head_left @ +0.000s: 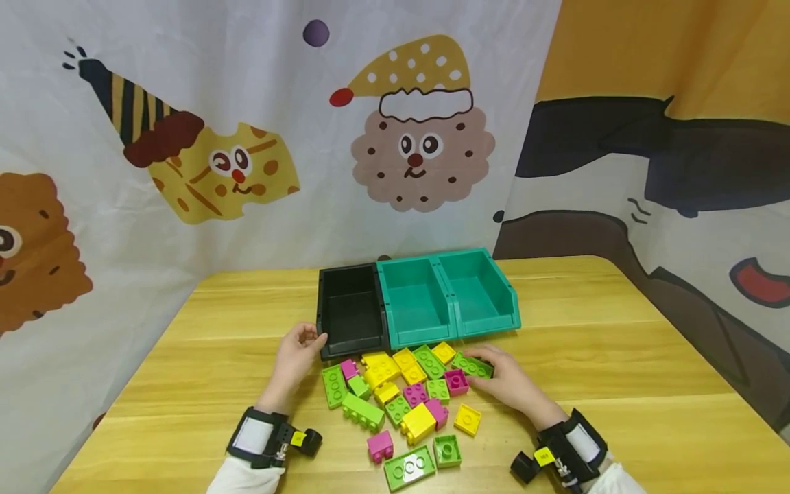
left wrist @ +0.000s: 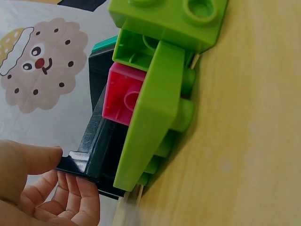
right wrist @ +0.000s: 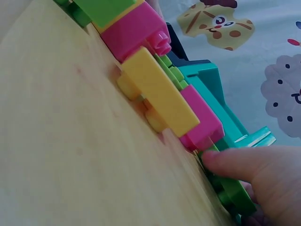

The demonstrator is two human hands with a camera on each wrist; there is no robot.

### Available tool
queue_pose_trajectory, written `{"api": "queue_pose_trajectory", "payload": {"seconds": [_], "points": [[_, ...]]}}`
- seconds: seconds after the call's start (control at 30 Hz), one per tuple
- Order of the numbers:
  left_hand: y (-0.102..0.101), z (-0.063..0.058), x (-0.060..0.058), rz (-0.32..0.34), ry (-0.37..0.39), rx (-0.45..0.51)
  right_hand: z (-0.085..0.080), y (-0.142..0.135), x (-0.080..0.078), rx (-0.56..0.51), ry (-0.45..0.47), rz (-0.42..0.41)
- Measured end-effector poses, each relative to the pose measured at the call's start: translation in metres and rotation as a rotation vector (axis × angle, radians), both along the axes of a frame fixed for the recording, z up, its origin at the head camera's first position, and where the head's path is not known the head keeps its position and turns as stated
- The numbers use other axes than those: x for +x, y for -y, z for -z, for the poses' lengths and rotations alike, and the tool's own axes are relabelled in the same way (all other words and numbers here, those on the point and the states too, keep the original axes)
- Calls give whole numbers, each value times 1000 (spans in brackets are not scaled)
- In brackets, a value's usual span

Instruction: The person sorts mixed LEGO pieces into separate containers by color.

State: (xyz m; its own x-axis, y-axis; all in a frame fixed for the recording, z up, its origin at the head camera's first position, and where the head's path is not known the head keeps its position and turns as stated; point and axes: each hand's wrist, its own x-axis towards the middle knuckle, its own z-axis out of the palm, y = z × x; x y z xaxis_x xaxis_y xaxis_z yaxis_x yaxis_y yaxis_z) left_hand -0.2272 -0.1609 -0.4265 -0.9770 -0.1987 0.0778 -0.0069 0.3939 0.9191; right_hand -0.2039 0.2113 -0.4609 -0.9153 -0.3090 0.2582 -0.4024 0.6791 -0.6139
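My left hand [head_left: 299, 358] is at the near left corner of the black bin [head_left: 353, 345]. In the left wrist view, its thumb lies on top of the bin's rim [left wrist: 77, 162] and the fingers curl underneath. At the right of the brick pile, my right hand [head_left: 509, 379] grips a green toy brick [head_left: 474, 366] with several studs. Its thumb [right wrist: 230, 162] presses the brick's near side in the right wrist view, while the other fingers are mostly hidden behind. A magenta brick [head_left: 457, 381] lies right beside that thumb.
Two joined teal bins [head_left: 453, 302] stand to the right of the black bin. Before them spread several yellow, green and magenta bricks, among them a long green brick [head_left: 410, 468] near the front and a yellow one [head_left: 467, 419]. A patterned curtain [head_left: 321, 233] hangs behind the wooden table [head_left: 586, 329].
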Motion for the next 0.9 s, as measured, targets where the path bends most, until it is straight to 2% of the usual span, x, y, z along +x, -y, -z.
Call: {"api": "queue_pose_trajectory", "payload": {"seconds": [0.37, 0.9], "points": [[1, 1, 1, 3, -17, -6, -1, 2, -1, -74, -20, 174], [0, -1, 1, 9, -12, 16, -8, 4, 1, -90, 31, 257]]}}
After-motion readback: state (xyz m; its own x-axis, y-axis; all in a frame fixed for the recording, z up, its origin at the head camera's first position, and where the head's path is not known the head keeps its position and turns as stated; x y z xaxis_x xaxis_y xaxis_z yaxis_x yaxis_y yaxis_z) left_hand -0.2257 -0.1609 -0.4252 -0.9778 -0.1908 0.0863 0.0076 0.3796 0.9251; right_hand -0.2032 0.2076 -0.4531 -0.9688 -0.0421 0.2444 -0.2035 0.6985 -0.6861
